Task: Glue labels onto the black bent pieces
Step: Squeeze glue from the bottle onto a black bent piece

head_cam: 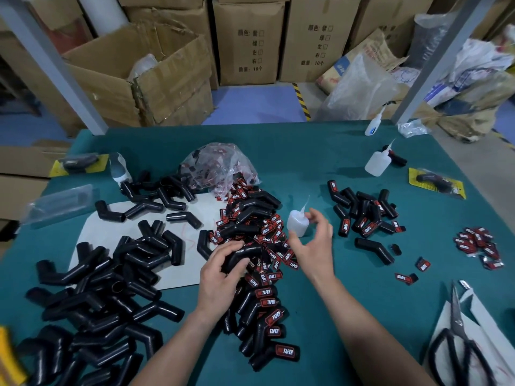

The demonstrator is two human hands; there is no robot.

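Closest to the near edge of the green felt-like table (348, 316), a row of labelled pieces (271, 316) lies with red-and-black "TAPER" tags facing up. A heap of bare pieces (97, 307) sits to the left, glossy, tubular and elbow-shaped. Steel scissors (457, 338) with dark handles lie on white paper to the right.

Just beyond, the left hand (220, 271) has its fingers curled round one black bent piece (242, 256), holding it over the label pile (267, 238). The right hand (312, 243) has its fingers spread wide beside the glue bottle (297, 224), not closed on it; I cannot tell whether the thumb touches.

That bottle is soft, translucent plastic with a thin nozzle, and it stands at the very edge of the loose tags. My guess is that a hurried grab could tip it, or a hard squeeze could drip glue onto the tags and felt, sticking them together. The held piece is smooth and curved, so a tag could likely slide or set crooked.

Farther right lies a finished cluster (365, 215), with a small stack of tags (479, 246) well apart from it. A crinkled clear bag (220, 165) spills more tags behind the pile. Two spare bottles (377, 162) stand near the far edge, and worn cardboard boxes (248, 43) line the floor behind.
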